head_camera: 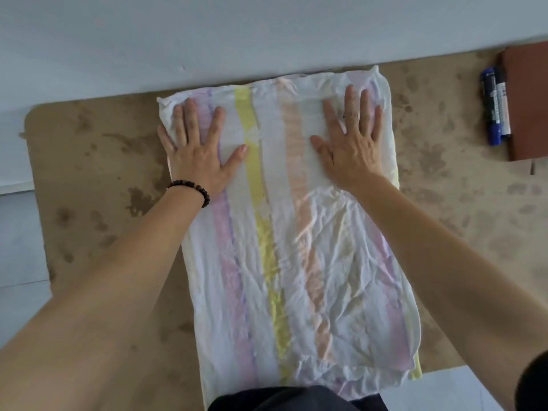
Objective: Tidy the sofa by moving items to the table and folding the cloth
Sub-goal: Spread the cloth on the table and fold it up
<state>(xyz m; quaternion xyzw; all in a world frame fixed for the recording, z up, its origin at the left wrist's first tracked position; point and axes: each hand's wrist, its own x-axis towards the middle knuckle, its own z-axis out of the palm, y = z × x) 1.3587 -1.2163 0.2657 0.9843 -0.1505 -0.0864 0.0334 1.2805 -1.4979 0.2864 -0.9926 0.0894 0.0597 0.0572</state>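
Observation:
A white cloth (284,238) with pale purple, yellow and peach stripes lies spread lengthwise on a brown mottled table (98,185), folded into a long rectangle. My left hand (198,146), with a dark bead bracelet at the wrist, presses flat on the cloth's far left part. My right hand (353,140) presses flat on its far right part. All fingers are spread and hold nothing. The cloth's near end hangs over the table edge toward my body.
At the far right of the table lie a brown notebook (527,102) and, side by side along its left edge, a blue marker (490,108) and a black marker (504,105). A pale grey wall runs along the table's far edge. Light floor tiles show at the left.

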